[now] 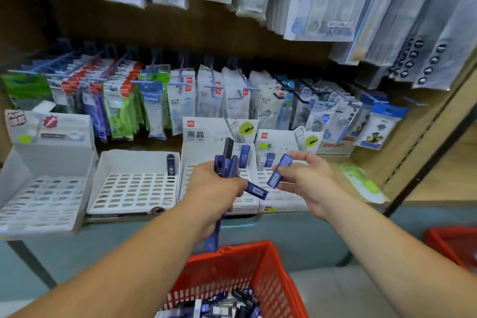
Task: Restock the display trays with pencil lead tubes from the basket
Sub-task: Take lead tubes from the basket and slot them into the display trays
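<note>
While the left hand (214, 188) grips a bunch of blue lead tubes (227, 162), the right hand (307, 181) pinches a single tube (280, 171) between its thumb and fingers (289, 186). Both hands hover just above the white display trays (134, 188). More tubes (222, 304) lie in the red basket (232, 273) below.

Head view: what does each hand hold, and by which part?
The left hand grips a bunch of blue lead tubes around their middles; the right hand pinches one blue tube near its middle.
</note>
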### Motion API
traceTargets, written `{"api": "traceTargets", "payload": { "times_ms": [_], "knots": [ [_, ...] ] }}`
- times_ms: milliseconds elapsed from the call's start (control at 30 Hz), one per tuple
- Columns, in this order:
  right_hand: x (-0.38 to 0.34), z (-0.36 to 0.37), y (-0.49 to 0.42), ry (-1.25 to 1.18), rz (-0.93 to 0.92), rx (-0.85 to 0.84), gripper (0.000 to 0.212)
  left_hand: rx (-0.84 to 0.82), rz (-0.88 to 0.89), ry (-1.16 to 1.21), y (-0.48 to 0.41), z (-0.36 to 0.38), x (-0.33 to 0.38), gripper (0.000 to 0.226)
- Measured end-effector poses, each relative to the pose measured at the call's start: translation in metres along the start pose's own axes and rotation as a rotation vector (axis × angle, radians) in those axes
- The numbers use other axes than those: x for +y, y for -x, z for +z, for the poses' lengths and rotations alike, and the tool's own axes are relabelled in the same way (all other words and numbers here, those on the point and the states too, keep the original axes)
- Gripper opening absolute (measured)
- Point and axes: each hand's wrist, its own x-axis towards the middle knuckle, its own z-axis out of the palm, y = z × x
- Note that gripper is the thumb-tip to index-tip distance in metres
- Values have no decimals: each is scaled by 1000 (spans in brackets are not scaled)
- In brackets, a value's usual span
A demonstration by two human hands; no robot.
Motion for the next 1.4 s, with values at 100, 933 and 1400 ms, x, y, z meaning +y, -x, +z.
{"api": "traceTargets", "payload": {
  "times_ms": [100,933,1400],
  "knots": [
    [3,-5,-33,112,-54,24,42,26,-17,4,-19,11,-11,11],
    [22,-24,-137,663,-347,-270,18,79,-54,21,-73,26,-29,14],
    [42,-28,-146,617,-522,-225,41,124,-14,-8,-68,24,-35,10]
  ]
}}
